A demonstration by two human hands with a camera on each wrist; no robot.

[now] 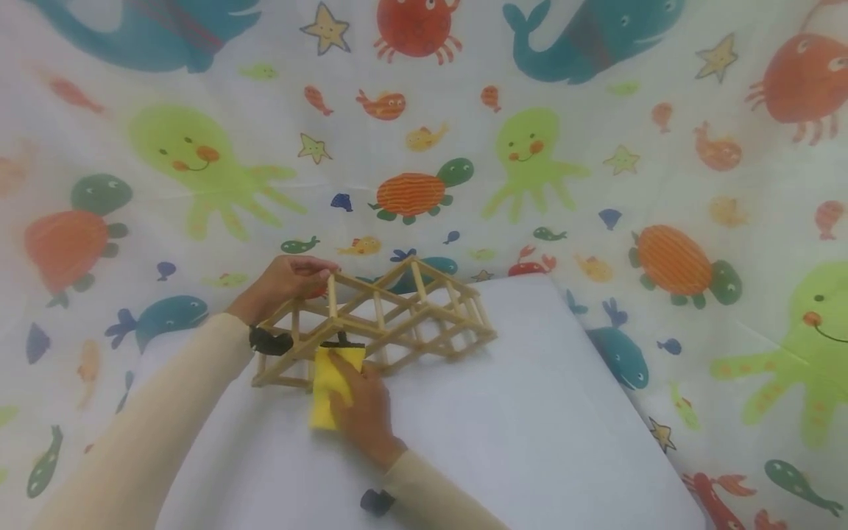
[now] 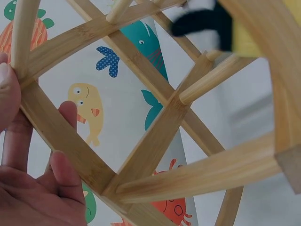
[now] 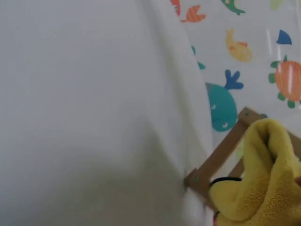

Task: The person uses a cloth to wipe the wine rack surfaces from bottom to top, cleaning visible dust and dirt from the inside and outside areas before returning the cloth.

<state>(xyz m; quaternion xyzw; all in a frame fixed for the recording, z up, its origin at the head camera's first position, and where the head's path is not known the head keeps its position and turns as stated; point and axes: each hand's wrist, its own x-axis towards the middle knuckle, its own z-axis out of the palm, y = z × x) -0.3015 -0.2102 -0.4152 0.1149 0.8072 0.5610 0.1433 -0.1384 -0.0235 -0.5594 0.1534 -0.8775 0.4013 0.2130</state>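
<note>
Head view: you have one wooden lattice rack (image 1: 397, 313) on the far left part of one white table (image 1: 503, 427). Its long axis runs left to right across you, the right end slightly farther away. Your left hand (image 1: 288, 287) is at the rack's upper left end. Your right hand (image 1: 364, 408) is clamped on one yellow cloth (image 1: 323, 401) at the rack's near side. The cloth's long axis lies nearly square to the rack's, its black strip (image 1: 343, 344) toward the rack. Two black wrist units (image 1: 377, 502) are noted, one per arm. Behind stands a printed backdrop (image 1: 570, 213); three green octopuses (image 1: 533, 136) count on it, the right one cut by the frame edge.

Left wrist view: your left hand pinches a slat near a dowel joint, digits to either side. Slats cross in diamonds, with round dowels between them. Part of the cloth and a black piece show at upper right, beyond nearer wood.

Right wrist view: the cloth is bunched in a raised fold before the rack's slats. Only a sliver of your hand shows at the right edge; finger placement cannot be told here.
</note>
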